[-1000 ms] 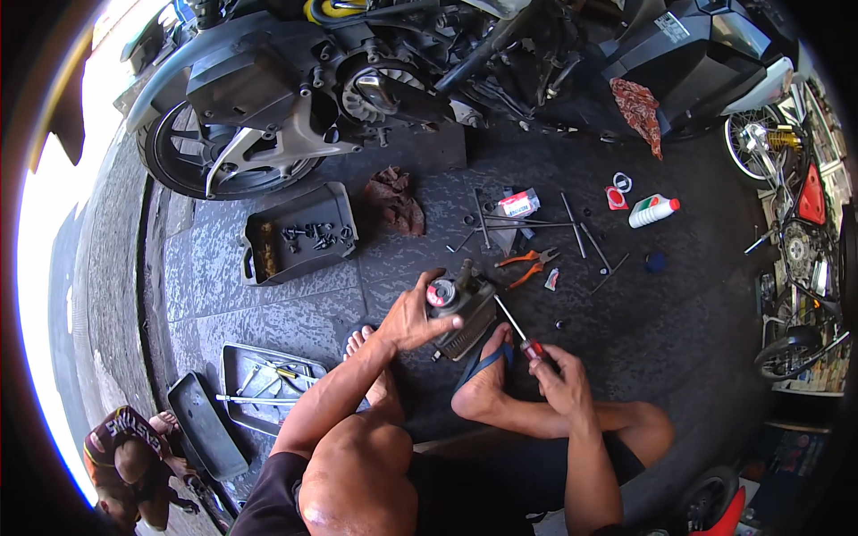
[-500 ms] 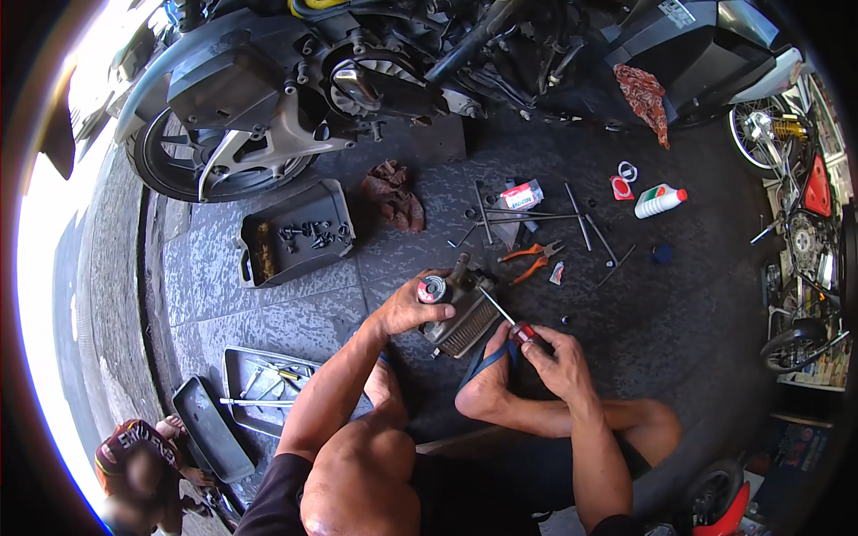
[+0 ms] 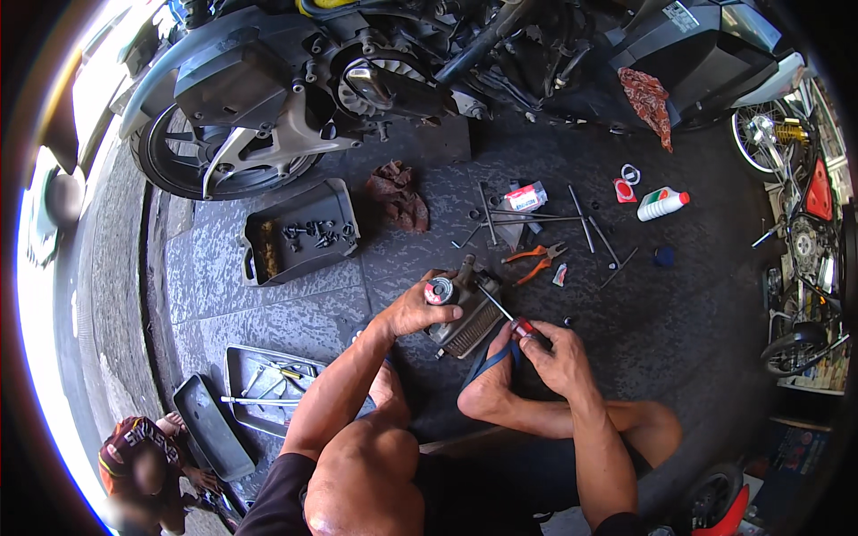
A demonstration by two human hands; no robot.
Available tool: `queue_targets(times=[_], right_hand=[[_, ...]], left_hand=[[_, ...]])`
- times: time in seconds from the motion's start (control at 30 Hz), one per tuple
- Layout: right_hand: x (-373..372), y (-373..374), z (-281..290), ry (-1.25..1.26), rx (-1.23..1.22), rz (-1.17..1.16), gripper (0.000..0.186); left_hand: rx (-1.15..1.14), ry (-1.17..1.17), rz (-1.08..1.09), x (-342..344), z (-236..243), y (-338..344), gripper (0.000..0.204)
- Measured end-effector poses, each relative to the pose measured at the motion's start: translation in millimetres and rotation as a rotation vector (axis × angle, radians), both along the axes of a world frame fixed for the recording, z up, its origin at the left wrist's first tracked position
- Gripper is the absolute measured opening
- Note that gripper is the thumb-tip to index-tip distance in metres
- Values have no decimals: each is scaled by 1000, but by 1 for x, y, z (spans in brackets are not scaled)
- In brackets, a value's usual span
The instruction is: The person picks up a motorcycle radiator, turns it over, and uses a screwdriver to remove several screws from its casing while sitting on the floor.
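Observation:
My left hand (image 3: 409,313) is closed around a small finned radiator (image 3: 474,332), its thumb lying beside the round red-and-silver cap (image 3: 438,290). The radiator sits tilted between my feet, with its fins toward me. In my right hand (image 3: 559,355) is a screwdriver (image 3: 524,329) with a dark red handle. Its shaft slants up and left, and its tip meets the radiator's upper right part near a short pipe neck. Whether the tip sits on a screw is too small to tell. Orange-handled pliers (image 3: 539,259) lie just beyond the radiator.
A partly stripped motorcycle (image 3: 295,98) stands across the far side. A dark tray (image 3: 299,234) with bolts, a rag (image 3: 398,196), T-handle wrenches (image 3: 582,219) and a white bottle (image 3: 663,205) lie on the floor. Near left are a tool tray (image 3: 234,375) and another person (image 3: 134,456).
The whole view has shifted slightly to the right. Both hands keep their hold, and the screwdriver tip stays at the same part of the radiator. A blurred shape appears at the far left.

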State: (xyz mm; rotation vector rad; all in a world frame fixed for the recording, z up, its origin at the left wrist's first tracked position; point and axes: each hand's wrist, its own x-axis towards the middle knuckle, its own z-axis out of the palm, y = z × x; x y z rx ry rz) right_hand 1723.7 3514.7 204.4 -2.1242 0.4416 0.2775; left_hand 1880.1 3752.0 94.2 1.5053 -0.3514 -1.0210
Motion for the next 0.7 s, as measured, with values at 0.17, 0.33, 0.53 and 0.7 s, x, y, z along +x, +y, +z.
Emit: queue_targets(times=[0.17, 0.33, 0.53, 0.7], right_hand=[[0, 4, 2, -21, -22, 3, 32], [-1, 4, 2, -10, 34, -27, 31], [3, -14, 2, 365, 1161, -571, 32], [5, -7, 13, 7, 72, 21, 40]], left_hand=[[-15, -17, 3, -1, -7, -1, 96], [-5, -18, 0, -2, -3, -3, 95], [48, -156, -25, -5, -3, -5, 95], [28, -99, 1, -5, 7, -4, 92]])
